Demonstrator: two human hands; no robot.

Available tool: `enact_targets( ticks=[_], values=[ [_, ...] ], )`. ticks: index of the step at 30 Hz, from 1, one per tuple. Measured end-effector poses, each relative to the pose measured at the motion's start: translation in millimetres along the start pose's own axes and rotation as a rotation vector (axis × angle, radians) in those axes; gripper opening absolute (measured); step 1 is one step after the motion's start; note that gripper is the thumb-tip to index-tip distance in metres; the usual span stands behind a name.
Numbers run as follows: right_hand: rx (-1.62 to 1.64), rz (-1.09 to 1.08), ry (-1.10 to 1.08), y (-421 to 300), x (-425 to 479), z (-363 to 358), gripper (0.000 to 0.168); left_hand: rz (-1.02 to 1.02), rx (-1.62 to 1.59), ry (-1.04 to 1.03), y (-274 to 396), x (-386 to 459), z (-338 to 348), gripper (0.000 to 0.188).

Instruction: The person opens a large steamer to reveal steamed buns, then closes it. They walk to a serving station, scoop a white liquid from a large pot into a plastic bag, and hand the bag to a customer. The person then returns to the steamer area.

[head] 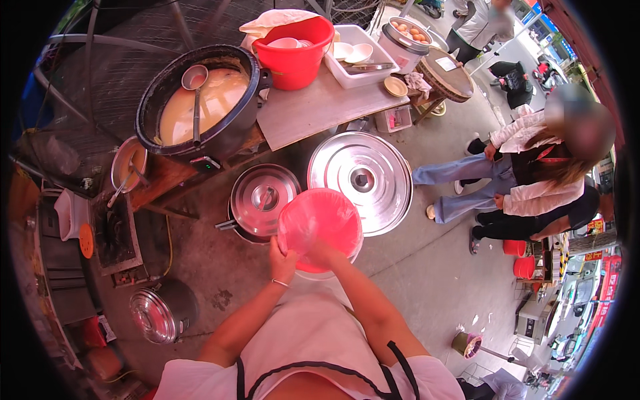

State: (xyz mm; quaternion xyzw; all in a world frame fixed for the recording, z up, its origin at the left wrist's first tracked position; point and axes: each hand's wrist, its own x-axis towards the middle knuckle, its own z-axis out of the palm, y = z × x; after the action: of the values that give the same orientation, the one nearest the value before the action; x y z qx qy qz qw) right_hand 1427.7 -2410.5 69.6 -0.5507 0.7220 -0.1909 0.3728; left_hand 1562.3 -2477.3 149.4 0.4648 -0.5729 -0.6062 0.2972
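Observation:
Just in front of my apron is a red bucket (340, 225) with a clear plastic bag (295, 225) lining it and folded over its rim. My left hand (283, 262) pinches the bag and rim at the bucket's left side. Inside the bucket's mouth, near its front edge, is my right hand (322, 254); its fingers are blurred behind the plastic, so whether they grip anything is unclear. Beyond the bucket stand a lidded steel pot (250, 200) on the left and a wide round steel lid (385, 185) on the right.
On the bench to the left, a large black pot (245, 117) of pale liquid holds a ladle (196, 112). A red pail (300, 60) and white tub (345, 77) stand on the board. A person (530, 155) stands to the right; a lidded pot (160, 312) rests on the ground.

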Motion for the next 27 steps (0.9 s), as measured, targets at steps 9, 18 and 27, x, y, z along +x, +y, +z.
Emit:
enact_targets(
  ticks=[9, 18, 27],
  values=[
    [0.184, 0.004, 0.540, 54, -1, -118, 0.023, -0.147, -0.146, 0.110, -72, 59, -22, 0.049],
    [0.187, 0.607, 0.495, 343, 121, -96, 0.067, -0.361, -0.154, 0.440, -116, 81, -13, 0.067],
    [0.058, 0.606, 0.621, 388, 167, -62, 0.044, -0.457, -0.244, 0.634, -140, 42, -45, 0.071]
  ],
)
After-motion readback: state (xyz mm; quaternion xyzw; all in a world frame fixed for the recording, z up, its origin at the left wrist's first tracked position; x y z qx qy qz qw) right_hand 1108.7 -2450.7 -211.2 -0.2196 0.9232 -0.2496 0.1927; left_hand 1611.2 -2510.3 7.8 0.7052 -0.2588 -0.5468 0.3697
